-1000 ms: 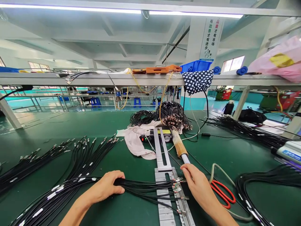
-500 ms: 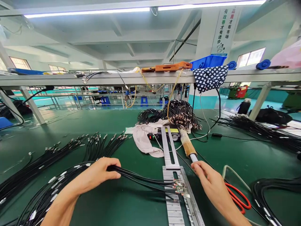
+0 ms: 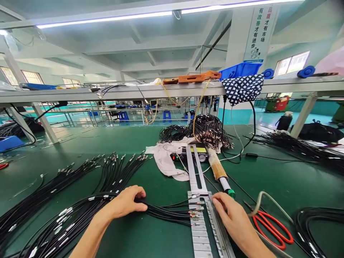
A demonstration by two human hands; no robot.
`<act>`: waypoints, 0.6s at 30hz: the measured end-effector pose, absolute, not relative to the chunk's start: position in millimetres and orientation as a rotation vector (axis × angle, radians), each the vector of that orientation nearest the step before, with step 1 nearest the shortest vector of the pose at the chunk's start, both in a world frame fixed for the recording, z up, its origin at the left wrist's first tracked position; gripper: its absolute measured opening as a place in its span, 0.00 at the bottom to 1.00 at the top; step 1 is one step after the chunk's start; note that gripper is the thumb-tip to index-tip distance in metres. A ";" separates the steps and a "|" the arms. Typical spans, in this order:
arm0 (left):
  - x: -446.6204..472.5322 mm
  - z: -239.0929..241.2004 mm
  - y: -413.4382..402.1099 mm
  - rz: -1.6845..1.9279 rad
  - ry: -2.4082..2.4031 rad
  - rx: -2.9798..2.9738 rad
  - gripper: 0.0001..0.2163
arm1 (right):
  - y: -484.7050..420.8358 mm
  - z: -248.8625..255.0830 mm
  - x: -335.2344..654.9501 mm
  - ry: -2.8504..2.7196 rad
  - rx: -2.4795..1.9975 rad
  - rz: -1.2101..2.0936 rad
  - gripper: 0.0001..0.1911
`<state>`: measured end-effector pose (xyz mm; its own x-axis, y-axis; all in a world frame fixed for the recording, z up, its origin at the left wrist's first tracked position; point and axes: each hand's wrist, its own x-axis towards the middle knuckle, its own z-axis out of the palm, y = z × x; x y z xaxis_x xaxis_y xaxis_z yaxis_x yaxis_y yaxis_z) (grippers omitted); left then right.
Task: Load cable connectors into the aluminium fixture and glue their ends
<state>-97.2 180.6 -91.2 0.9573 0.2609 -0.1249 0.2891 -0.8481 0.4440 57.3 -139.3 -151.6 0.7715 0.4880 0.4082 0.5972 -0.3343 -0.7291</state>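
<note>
My left hand (image 3: 129, 200) is closed around a bundle of black cables (image 3: 166, 212), left of a slotted metal fixture (image 3: 200, 236). Their metal-tipped ends fan out over the fixture's left bar, one end lying higher than the others. My right hand (image 3: 231, 215) is at the fixture's right edge, fingertips close to that upper cable end. Its thumb and forefinger are slightly apart, and I see nothing between them. Just beyond it lies a tape-wrapped tool (image 3: 217, 167) with a white barrel and green tip. More black cables (image 3: 80, 211) trail beneath my left forearm.
Behind the fixture, a black control box (image 3: 178, 157) sits by a pale cloth (image 3: 166, 163) and a heap of coiled cables (image 3: 208, 130). Red-handled pliers (image 3: 272, 229) and looped black cables (image 3: 317, 215) lie at right. A shelf rail (image 3: 161, 90) crosses above the green table (image 3: 126, 136).
My right hand has come away from the tape-wrapped tool, uncovering its green tip, and moved to the fixture edge. The cable ends are spread wider and sit farther left on the fixture.
</note>
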 end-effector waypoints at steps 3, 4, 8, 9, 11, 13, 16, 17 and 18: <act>-78.9 -85.5 141.7 -0.019 0.251 2.575 0.12 | -135.5 -159.8 55.9 -0.834 -1.998 -0.159 0.16; -70.7 -85.5 127.7 -0.012 0.217 2.563 0.12 | -134.7 -162.4 56.2 -0.833 -1.999 -0.170 0.16; -37.6 -96.3 85.5 0.004 0.188 2.544 0.10 | -132.5 -169.7 57.9 -0.831 -1.999 -0.237 0.15; -31.3 -100.8 80.3 0.003 0.200 2.541 0.08 | -132.1 -170.5 57.9 -0.838 -1.993 -0.256 0.15; -23.2 -109.2 75.4 -0.010 0.232 2.523 0.06 | -131.5 -170.6 57.2 -0.868 -1.967 -0.291 0.15; -21.9 -114.1 75.1 -0.020 0.244 2.482 0.05 | -131.6 -168.5 55.7 -0.884 -1.937 -0.326 0.15; -29.5 -110.8 76.4 0.017 0.204 2.407 0.06 | -132.5 -161.6 52.7 -0.851 -1.903 -0.320 0.16; -33.2 -107.4 76.4 0.036 0.180 2.384 0.06 | -132.5 -158.7 51.6 -0.839 -1.892 -0.281 0.16; -36.7 -103.6 76.3 0.053 0.156 2.364 0.06 | -132.1 -155.8 50.5 -0.835 -1.879 -0.222 0.16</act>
